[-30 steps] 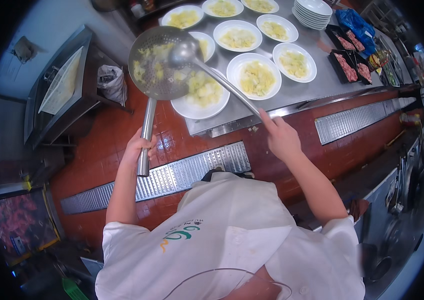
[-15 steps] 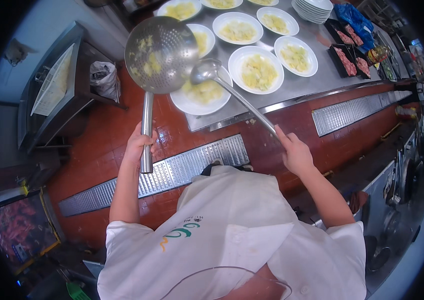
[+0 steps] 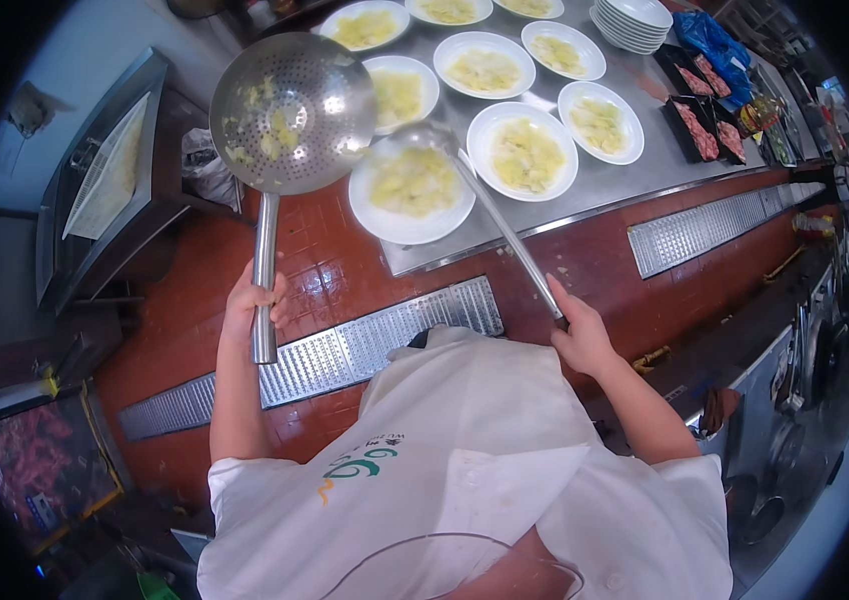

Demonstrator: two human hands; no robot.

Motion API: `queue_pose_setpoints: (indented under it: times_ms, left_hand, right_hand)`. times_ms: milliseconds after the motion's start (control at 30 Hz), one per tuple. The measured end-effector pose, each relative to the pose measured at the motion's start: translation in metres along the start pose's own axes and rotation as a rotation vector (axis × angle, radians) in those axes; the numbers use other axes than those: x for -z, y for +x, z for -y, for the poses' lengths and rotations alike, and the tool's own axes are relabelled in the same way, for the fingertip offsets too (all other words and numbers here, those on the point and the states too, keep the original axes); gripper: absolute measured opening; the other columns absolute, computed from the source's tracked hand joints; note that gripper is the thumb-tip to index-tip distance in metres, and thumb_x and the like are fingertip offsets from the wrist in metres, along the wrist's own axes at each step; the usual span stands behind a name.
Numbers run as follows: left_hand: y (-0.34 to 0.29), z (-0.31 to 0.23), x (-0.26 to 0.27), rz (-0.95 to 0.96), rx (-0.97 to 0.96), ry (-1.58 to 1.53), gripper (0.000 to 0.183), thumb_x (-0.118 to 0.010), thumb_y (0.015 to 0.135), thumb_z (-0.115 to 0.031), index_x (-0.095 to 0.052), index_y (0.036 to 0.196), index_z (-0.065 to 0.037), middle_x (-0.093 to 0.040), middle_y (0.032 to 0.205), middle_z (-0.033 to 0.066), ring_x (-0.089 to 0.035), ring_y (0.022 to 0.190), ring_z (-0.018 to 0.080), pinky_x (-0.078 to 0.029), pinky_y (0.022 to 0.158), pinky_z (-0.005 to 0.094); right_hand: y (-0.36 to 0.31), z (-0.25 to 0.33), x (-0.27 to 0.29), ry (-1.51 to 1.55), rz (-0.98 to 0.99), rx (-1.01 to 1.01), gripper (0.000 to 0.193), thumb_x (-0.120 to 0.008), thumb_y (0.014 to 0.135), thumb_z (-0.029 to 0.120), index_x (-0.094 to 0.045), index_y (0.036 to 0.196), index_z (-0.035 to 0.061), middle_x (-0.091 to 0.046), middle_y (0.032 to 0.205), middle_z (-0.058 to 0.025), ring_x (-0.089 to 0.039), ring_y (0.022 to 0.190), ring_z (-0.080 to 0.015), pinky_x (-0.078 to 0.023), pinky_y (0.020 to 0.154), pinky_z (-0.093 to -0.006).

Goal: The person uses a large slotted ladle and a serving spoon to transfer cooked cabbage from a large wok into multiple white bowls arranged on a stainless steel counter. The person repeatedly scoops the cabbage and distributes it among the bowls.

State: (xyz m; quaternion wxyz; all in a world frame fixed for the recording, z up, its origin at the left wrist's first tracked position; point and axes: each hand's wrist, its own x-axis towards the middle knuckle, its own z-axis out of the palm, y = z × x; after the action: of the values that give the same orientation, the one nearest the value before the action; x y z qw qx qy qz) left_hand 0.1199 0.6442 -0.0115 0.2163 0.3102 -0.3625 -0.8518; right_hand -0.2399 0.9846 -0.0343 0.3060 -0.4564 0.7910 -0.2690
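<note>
Since the earlier frame, I see the skimmer (image 3: 293,112) has shifted left, away from the nearest plate (image 3: 362,207). My left hand (image 3: 249,303) is closed round its handle; scraps of pale vegetable cling in its bowl. My right hand (image 3: 585,335) grips the end of the ladle (image 3: 508,233), its blurred bowl over that plate's far side. The plate, holding yellow-green vegetable (image 3: 413,185), sits at the steel desk's (image 3: 645,170) near corner.

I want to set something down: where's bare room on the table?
Bare steel table shows between the rightmost food plate and the black trays, and along the front edge near that plate. Left is crowded: plates sit close, with the ladle over them.
</note>
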Motion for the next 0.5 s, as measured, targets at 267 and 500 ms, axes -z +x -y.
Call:
queue_pose_setpoints:
  times_ms: [267, 500]
  left_hand:
    - [0.006, -0.005, -0.002, 0.003, 0.024, -0.050, 0.064, -0.057, 0.072, -0.002, -0.040, 0.134, -0.002, -0.048, 0.076, 0.0100, -0.049, 0.048, 0.0151, -0.041, 0.041, 0.0293]
    - [0.054, -0.001, -0.059, 0.146, 0.130, -0.062, 0.065, -0.056, 0.071, -0.003, -0.040, 0.135, -0.001, -0.047, 0.075, 0.0095, -0.048, 0.048, 0.0152, -0.041, 0.041, 0.0293]
  right_hand:
    - [-0.006, 0.018, 0.020, -0.092, -0.109, 0.137, 0.082, -0.059, 0.072, -0.006, -0.037, 0.149, 0.0120, -0.058, 0.091, -0.0171, -0.059, 0.084, -0.0360, -0.049, 0.078, -0.0387]
    - [0.078, 0.058, 0.053, -0.136, -0.172, 0.373, 0.075, -0.056, 0.078, 0.001, -0.036, 0.149, 0.0173, -0.057, 0.096, -0.0145, -0.060, 0.086, -0.0352, -0.050, 0.077, -0.0422]
